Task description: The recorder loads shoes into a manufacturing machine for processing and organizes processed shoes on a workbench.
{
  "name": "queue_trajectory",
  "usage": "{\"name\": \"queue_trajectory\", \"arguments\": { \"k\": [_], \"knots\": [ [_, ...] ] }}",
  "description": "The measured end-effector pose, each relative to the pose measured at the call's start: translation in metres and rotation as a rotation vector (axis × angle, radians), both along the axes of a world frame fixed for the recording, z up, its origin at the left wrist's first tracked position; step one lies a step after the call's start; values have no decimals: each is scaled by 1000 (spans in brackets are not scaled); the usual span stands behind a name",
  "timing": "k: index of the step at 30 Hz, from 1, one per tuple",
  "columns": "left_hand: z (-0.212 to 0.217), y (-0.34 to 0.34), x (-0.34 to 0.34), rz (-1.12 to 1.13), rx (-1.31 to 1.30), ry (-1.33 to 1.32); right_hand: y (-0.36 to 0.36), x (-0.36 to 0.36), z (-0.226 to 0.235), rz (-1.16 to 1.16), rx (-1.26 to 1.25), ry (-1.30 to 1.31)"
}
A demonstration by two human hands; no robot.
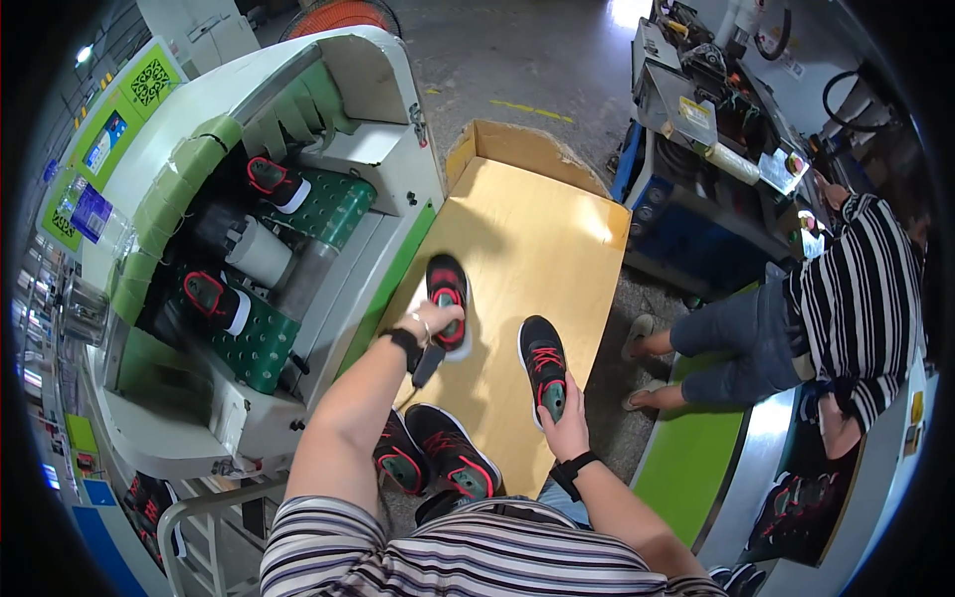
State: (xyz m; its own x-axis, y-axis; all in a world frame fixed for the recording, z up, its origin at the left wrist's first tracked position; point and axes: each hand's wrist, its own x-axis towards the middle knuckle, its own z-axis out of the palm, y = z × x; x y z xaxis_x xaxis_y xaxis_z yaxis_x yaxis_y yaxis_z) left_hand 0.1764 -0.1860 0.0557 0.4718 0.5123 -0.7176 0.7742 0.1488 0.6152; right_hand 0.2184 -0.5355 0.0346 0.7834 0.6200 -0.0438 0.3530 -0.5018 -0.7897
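Over the wooden board table, my left hand [435, 318] grips a black sneaker [447, 279] with red lining and a white sole, at its heel opening. My right hand [567, 426] is closed around the heel of another black sneaker [542, 348] with red laces, toe pointing away from me. Green inserts show inside both. At the table's near edge, close to my body, stand two more black-and-red sneakers, one [450, 443] beside the other [396, 460]. A black band with a dark hanging piece circles my left wrist; another band is on my right.
To the left, a white machine [393, 80] holds a sneaker [277, 186] and another sneaker [214, 300] on green perforated belts. The table [537, 219] has a raised cardboard rim [527, 139]. At right, a person [856, 279] works beside a green conveyor [686, 458].
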Motion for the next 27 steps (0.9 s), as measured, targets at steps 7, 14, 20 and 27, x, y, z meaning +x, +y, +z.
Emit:
{"name": "queue_trajectory", "arguments": {
  "k": [7,14,20,27],
  "knots": [
    [40,-179,-92,170,-455,-146,2,1,-2,-3,20,-18],
    [81,-196,-126,-710,844,-311,-2,17,-26,-59,48,120],
    [55,-187,-171,-774,983,-154,-9,-6,-6,198,8,17],
    [-6,-190,-186,-743,921,-400,-25,-36,-15,103,-60,83]
  ]
}}
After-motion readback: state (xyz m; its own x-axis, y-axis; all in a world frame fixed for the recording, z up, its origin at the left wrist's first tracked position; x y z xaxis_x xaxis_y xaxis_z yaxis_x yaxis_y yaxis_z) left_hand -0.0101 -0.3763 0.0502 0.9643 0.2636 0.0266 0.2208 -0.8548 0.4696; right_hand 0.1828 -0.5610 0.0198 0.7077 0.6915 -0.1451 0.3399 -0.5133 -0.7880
